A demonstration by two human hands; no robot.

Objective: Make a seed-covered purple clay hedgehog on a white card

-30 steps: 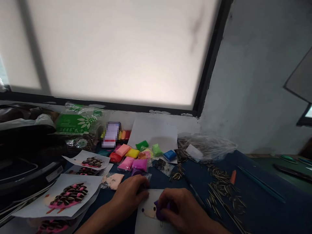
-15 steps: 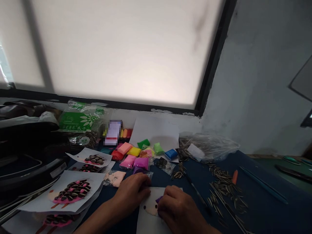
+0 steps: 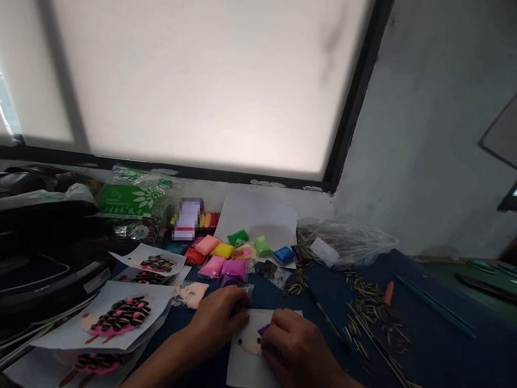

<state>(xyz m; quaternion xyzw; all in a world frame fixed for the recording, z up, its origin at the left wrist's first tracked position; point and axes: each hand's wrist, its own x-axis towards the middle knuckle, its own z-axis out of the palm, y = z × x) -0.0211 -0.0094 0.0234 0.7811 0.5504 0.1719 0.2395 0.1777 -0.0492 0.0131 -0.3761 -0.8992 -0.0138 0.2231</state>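
My right hand (image 3: pixel 297 345) has its fingers closed on a piece of purple modelling clay (image 3: pixel 263 330) and presses it against a white sheet of paper (image 3: pixel 246 372). On that sheet is a flat, pale clay face (image 3: pixel 251 347) with two dark round dots; its right part is under my fingers. Over the sheet's upper left edge lies my left hand (image 3: pixel 224 307), fingers bent down and thumb apart, with nothing seen in its grasp. Just behind it is a purple clay packet (image 3: pixel 229 281), partly covered. A packet of pale pink clay (image 3: pixel 191 295) lies to its left.
Finished hedgehog pictures (image 3: pixel 121 318) with seeds and pink clay overlap at left. Several coloured clay packets (image 3: pixel 234 269) lie ahead. Striped sunflower seeds (image 3: pixel 367 291), a pen (image 3: pixel 323 312), an orange stick (image 3: pixel 389 292) and blue tweezers-like sticks (image 3: pixel 436 306) are at right.
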